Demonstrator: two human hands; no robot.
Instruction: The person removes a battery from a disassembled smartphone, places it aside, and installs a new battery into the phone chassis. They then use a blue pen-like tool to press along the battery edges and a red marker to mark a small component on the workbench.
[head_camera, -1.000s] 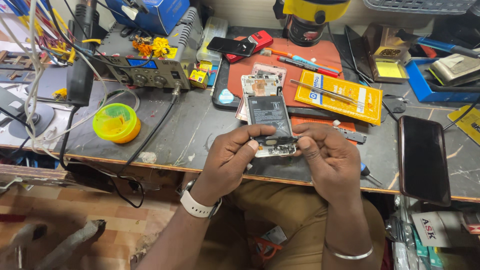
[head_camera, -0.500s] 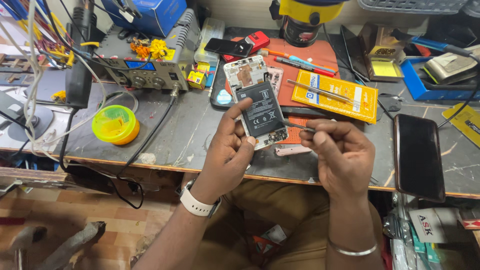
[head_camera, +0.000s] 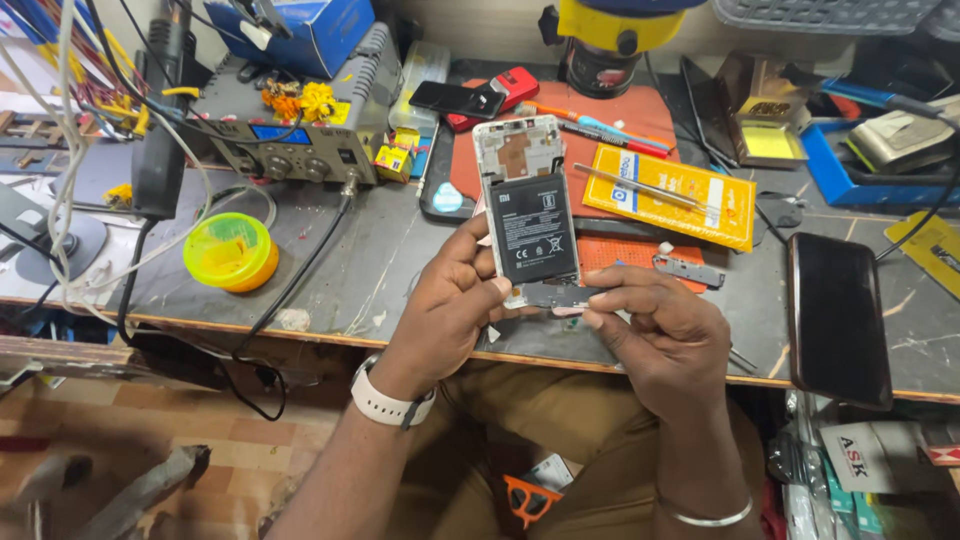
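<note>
Head view: the left hand (head_camera: 450, 305) is curled around an opened phone (head_camera: 530, 220), thumb on the near left edge of its frame and fingers wrapped behind, holding it upright above the near edge of the tabletop (head_camera: 380, 270). The phone's back cover is off, so its black battery (head_camera: 537, 232) and the white frame above it show. The right hand (head_camera: 655, 335) is closed to a pinch, thumb and forefinger pressed together at the phone's near right corner, where they touch its bottom edge; whether something small sits between the fingertips cannot be told. The phone thus lies between the two hands, above and slightly left of the right hand, with its far end reaching over a red mat (head_camera: 600, 130).

On the tabletop to the right a second phone (head_camera: 838, 318) lies flat with its dark screen up, well apart from the right hand. A yellow packet (head_camera: 670, 195) lies just beyond the held phone on the right. A round yellow-green tin (head_camera: 231, 251) sits to the left, near a grey soldering station (head_camera: 290, 135) farther back.
</note>
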